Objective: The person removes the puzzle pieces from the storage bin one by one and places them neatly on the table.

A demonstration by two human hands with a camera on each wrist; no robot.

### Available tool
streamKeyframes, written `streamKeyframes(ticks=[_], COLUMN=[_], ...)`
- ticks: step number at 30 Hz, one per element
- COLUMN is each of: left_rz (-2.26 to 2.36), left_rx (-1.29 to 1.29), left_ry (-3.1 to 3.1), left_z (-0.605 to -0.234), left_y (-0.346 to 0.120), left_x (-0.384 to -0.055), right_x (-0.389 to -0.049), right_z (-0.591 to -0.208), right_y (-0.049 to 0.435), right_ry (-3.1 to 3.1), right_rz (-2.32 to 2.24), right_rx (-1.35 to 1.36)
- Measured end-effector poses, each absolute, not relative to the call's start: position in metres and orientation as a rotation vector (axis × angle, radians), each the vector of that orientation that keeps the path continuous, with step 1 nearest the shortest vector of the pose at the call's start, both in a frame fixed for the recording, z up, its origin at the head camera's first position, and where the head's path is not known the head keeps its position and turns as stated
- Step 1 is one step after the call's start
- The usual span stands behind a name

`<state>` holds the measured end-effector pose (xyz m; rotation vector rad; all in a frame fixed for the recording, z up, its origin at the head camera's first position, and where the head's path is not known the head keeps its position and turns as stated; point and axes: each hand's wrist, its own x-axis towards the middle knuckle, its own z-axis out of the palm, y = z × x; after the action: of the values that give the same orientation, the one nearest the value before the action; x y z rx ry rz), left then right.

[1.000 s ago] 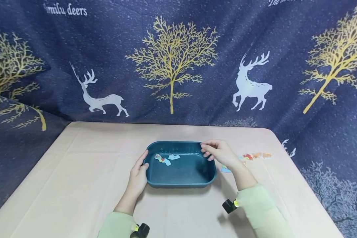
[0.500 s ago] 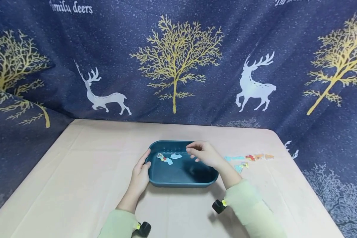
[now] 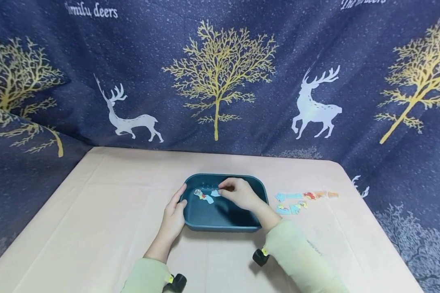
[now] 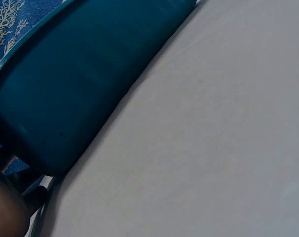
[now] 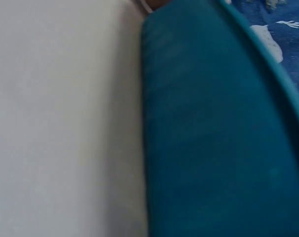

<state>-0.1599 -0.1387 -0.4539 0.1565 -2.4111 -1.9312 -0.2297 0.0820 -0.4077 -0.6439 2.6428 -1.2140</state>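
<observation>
In the head view a dark teal tray (image 3: 223, 228) stands on the table, with my left hand (image 3: 173, 215) gripping its left rim, thumb over the edge. The left wrist view shows the fingers (image 4: 36, 197) of that hand at the tray's (image 4: 90, 89) end. My right hand (image 3: 242, 194) reaches inside the tray, thumb and index finger bent at the right edge of a pale blue puzzle piece (image 3: 214, 193). Whether they pinch it is too small to tell. Left of it lies a multicoloured puzzle piece (image 3: 199, 194) by another pale blue one (image 3: 208, 199).
Right of the tray, several puzzle pieces lie in a row, among them a red one (image 3: 309, 196) and an orange one (image 3: 333, 195). More pale blue and yellow pieces (image 3: 295, 208) sit just in front. A dark blue cloth (image 3: 249, 134) hangs behind the table.
My right hand has moved left and down, from the tray's right rim to the pale blue piece inside. The pieces on the table at right are uncovered. My left hand stays on the rim.
</observation>
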Motion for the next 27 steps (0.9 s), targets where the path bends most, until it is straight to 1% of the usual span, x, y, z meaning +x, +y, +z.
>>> streamKeyframes(ticks=[10, 19, 27], left_rz=[-1.929, -1.919, -1.903], left_rx=[0.16, 0.162, 0.148], left_ry=[-2.431, -2.423, -2.436], left_z=[-0.453, -0.453, -0.455], left_y=[-0.138, -0.14, -0.139], left_x=[-0.159, -0.158, -0.161], right_x=[-0.229, -0.232, -0.23], right_z=[-0.42, -0.424, -0.427], right_y=[0.082, 0.071, 0.067], right_ry=[2.715, 2.844, 2.857], right_rz=[-0.985, -0.551, -0.503], right_rx=[-0.693, -0.772, -0.728])
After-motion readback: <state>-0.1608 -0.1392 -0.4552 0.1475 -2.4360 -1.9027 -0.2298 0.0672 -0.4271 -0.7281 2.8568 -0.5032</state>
